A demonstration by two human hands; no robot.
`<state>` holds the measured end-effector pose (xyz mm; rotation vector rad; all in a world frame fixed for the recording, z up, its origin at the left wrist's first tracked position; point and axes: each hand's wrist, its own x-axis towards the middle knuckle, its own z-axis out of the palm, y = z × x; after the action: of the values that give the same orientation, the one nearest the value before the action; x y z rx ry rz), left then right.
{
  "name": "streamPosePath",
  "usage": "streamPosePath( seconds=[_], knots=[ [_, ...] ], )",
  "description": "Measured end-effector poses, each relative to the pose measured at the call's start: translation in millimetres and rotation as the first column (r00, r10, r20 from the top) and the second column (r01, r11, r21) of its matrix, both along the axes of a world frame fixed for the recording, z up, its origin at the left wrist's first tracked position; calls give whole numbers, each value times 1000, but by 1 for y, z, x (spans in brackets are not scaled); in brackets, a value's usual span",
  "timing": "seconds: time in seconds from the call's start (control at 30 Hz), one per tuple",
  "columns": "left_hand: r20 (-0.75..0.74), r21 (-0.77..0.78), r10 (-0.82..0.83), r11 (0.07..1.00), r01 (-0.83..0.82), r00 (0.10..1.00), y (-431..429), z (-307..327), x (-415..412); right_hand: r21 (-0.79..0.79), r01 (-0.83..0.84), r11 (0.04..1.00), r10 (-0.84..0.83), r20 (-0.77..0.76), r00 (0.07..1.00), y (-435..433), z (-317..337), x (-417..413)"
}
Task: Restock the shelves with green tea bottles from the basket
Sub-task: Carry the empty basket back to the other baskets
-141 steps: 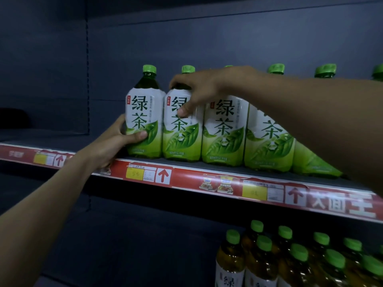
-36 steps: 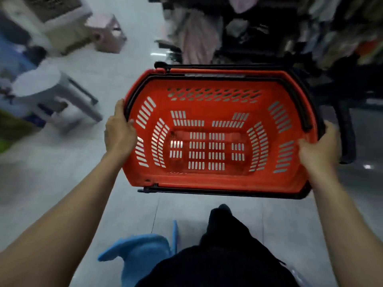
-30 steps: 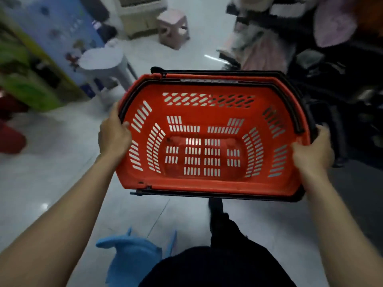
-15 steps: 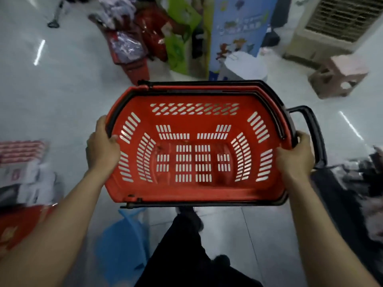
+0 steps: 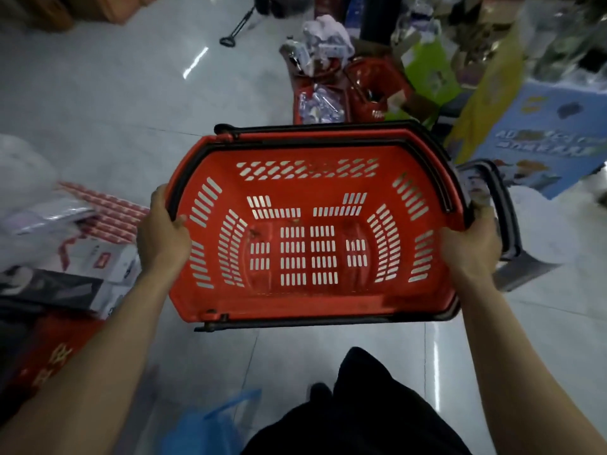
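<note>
Left grip (image 5: 164,238) and right grip (image 5: 469,247) clamp opposite ends of the basket (image 5: 328,303); between them it is empty, so restocking looks done.

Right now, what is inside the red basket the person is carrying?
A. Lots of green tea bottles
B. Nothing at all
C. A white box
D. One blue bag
B: the red basket shows only its bare slotted bottom and walls, while the left hand and the right hand grip its two ends above the floor.
</note>
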<state>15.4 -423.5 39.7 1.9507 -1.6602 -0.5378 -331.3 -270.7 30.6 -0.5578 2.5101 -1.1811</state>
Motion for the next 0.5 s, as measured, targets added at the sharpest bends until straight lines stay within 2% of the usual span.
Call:
streamPosePath(
  seconds=[0.27, 0.5],
  knots=[
    [-1, 37, 111, 993, -111, 994, -179, -23, -32, 31, -113, 993, 112, 14, 994, -230, -23, -46],
    [29, 68, 271, 960, -272, 962, -324, -16, -37, 69, -272, 960, 268, 58, 962, -444, -21, -62]
  ],
)
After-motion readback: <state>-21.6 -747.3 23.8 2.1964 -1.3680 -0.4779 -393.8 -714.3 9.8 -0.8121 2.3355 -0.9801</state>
